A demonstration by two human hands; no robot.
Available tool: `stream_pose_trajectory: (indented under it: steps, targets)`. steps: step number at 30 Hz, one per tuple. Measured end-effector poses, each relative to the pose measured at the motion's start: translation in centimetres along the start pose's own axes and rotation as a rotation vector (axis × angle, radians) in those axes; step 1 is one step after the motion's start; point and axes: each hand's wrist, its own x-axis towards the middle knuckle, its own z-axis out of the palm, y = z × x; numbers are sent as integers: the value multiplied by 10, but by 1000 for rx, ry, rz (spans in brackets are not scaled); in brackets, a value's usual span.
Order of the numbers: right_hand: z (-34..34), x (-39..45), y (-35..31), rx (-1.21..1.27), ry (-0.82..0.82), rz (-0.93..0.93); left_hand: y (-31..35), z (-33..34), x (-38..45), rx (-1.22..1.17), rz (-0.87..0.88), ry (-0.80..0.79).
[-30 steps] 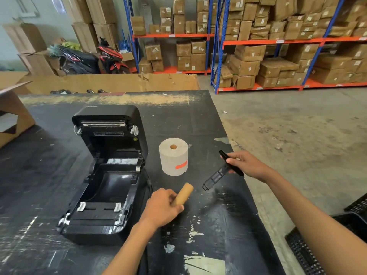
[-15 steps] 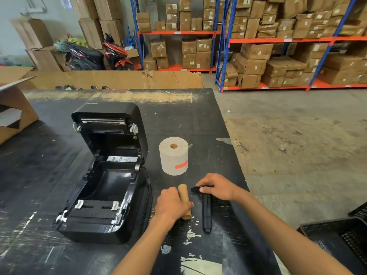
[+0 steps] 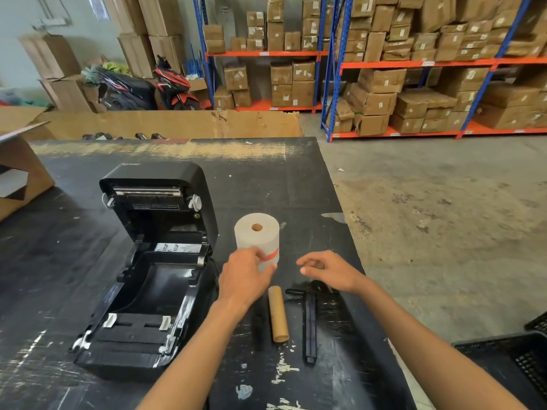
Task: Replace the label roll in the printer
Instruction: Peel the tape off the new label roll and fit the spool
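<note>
The black label printer (image 3: 148,270) stands on the left of the table with its lid up and its roll bay bare. A full white label roll (image 3: 257,232) with an orange strip stands on end just right of it. My left hand (image 3: 247,279) is wrapped around the roll's lower near side, fingers on its left and thumb on its right. The bare brown cardboard core (image 3: 278,313) lies on the table near me, with the black spindle (image 3: 309,324) lying parallel to its right. My right hand (image 3: 328,272) hovers over the spindle's far end with fingers apart, holding nothing.
The black scuffed table (image 3: 281,173) ends close to the right of the spindle, with concrete floor beyond. A black plastic crate (image 3: 521,356) sits low at the right. An open cardboard box (image 3: 20,179) stands at the left edge. Shelves of cartons fill the background.
My left hand laid down the cardboard core and moved forward onto the label roll. My right hand set the spindle on the table, let go and lifted off it.
</note>
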Motion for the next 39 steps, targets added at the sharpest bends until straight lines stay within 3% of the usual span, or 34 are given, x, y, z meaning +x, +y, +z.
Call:
stream_pose_trajectory:
  steps: [4, 11, 19, 26, 30, 33, 39]
  targets:
    - [9, 21, -16, 32, 72, 30, 15, -11, 38, 127, 70, 19]
    - [46, 54, -26, 22, 94, 102, 20, -6, 76, 408, -13, -224]
    - [56, 61, -25, -14, 274, 99, 23, 5, 87, 277, -42, -239]
    - [58, 55, -28, 35, 291, 71, 19, -4, 83, 229, 6, -236]
    - [50, 49, -36, 181, 348, -4, 14, -15, 81, 33, -62, -118]
    - [33, 42, -47, 221, 401, -95, 12, -22, 76, -304, -142, -7]
    - [-6, 12, -93, 148, 444, -256, 9, -40, 43, -853, -236, -28]
